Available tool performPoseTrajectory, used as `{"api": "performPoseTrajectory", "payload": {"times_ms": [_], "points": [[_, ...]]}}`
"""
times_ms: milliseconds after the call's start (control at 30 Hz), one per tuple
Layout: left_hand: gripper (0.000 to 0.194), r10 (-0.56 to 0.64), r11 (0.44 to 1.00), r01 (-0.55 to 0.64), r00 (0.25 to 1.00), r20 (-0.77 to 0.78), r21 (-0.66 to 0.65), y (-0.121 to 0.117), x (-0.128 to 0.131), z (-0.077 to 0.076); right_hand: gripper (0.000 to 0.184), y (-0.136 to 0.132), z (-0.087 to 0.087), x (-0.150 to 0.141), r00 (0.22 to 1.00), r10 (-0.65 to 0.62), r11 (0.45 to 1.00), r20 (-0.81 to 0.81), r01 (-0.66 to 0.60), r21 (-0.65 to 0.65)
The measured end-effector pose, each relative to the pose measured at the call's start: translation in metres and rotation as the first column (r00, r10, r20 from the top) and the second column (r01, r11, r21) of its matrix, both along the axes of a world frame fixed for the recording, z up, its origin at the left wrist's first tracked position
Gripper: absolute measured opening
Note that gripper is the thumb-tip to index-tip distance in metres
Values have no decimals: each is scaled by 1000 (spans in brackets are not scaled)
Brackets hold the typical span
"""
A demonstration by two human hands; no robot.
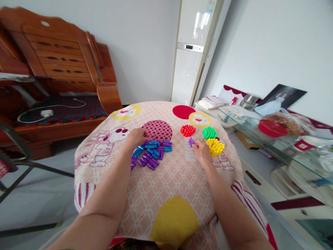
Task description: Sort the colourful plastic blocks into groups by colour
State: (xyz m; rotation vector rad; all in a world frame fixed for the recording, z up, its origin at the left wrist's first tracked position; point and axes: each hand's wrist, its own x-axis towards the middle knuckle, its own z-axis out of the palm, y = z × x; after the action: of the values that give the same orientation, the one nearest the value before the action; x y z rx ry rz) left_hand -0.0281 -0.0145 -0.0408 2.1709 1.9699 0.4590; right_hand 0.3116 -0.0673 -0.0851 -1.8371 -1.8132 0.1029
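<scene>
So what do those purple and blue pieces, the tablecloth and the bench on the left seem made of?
The purple and blue pieces: probably plastic, fairly glossy, judging by their saturated color and bright highlights. The tablecloth: apparently fabric, matte, since it drapes down at the sides; fiber unclear. The bench: likely wood, varnished, given its reddish-brown slats and sheen.

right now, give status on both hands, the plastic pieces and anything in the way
Left hand at heap of blue and purple plastic pieces. Right hand at small purple plastic cluster. Possible obstruction: bumpy yellow plastic cluster beside right hand.
</scene>
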Motion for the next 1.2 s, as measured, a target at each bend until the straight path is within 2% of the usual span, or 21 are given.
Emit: {"api": "performPoseTrajectory", "payload": {"times_ms": [133,200,300,367,467,633,767,1033,1200], "points": [[13,67,988,-102,960,272,117,-7,13,16,23,-1,0,-1,1000,3,1000,11,-3,9],[17,23,981,-100,908,418,164,-12,28,21,22,-1,0,-2,1000,1,1000,6,-1,8],[18,-101,978,-15,835,541,206,-20,64,20,20,-1,0,-3,1000,1,1000,-18,-1,8],[15,-174,974,62,818,548,216,-27,94,16,20,-2,1,-3,1000,0,1000,-30,0,9],[14,-236,968,159,841,488,195,-33,137,5,19,-3,1,-3,999,-5,1000,-46,6,12],[15,-234,967,176,904,358,186,-27,184,-14,18,-4,2,-3,998,7,1000,-68,-6,19],[16,-244,965,189,902,356,182,-18,197,-24,19,-3,2,-2,999,11,1000,-44,-10,16],[26,-365,931,319,813,453,178,-22,190,-32,19,-3,1,-3,999,2,1000,36,-1,-9],[25,-336,942,280,817,468,186,-19,194,-41,19,-4,1,-3,999,10,1000,52,-10,4]]}}
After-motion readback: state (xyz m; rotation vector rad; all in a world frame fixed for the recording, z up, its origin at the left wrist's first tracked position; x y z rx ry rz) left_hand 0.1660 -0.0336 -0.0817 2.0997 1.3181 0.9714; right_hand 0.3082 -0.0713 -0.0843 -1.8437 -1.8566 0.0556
